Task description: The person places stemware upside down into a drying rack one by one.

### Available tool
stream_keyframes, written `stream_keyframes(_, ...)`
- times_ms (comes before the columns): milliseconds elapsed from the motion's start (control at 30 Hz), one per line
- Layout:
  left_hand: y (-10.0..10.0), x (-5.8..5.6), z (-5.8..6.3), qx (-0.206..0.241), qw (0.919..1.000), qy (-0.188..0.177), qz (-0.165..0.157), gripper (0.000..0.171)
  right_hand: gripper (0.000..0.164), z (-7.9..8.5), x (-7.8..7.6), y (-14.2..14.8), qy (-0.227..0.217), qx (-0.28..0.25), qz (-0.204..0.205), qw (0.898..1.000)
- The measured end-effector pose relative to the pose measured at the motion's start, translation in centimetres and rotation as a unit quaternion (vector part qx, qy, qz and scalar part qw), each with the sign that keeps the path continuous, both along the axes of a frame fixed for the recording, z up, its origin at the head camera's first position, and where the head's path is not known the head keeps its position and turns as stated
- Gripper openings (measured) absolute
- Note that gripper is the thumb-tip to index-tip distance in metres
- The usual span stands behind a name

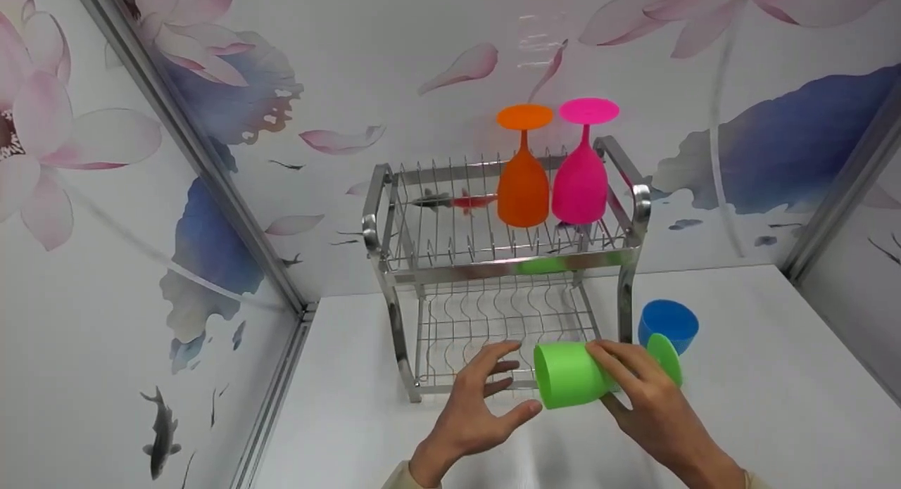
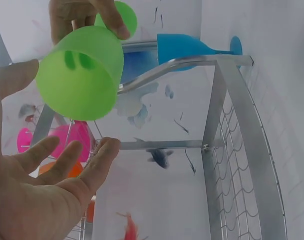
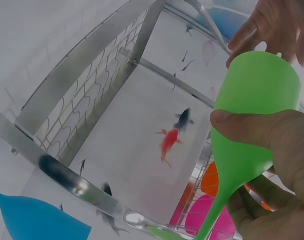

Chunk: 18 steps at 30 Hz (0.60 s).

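Observation:
My right hand (image 1: 651,404) grips a green plastic goblet (image 1: 571,376) around the base of its bowl, thumb on one side and fingers on the other, as the right wrist view shows. The goblet is tipped sideways, its mouth to the left and its round foot to the right. Just left of the mouth, my left hand (image 1: 479,411) is spread with the thumb apart from the fingers, and nothing is held in it. Both hands are in front of a two-tier metal dish rack (image 1: 464,272). In the left wrist view, the goblet's bowl (image 2: 82,75) shows its hollow inside.
Upside down on the rack's upper tier, an orange goblet (image 1: 523,193) and a pink goblet (image 1: 581,186) stand side by side at the right. A blue goblet (image 1: 667,324) stands upright on the white counter (image 1: 746,348), right of the rack. Printed wall panels (image 1: 366,60) enclose the back and sides.

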State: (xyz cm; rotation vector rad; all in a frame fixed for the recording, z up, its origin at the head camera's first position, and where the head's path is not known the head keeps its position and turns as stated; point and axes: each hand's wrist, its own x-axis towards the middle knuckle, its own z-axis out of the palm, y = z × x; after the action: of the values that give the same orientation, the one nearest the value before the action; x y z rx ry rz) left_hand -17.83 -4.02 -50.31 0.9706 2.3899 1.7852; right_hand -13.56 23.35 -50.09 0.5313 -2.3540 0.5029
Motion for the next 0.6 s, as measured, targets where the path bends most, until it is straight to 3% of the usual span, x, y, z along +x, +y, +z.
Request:
stream_keyframes(367, 0.8, -0.1, -0.4, 0.005, 0.9999, 0.001, -0.013, 0.077, 0.102, -0.3, -0.2, -1.1, -0.008, -0.009, 0.017, 1.0)
stream_keyframes(600, 1.2, -0.1, -0.6, 0.009, 0.9992, 0.034, -0.019, 0.073, 0.103, -0.5, -0.2, -1.4, -0.006, -0.013, 0.027, 1.0)
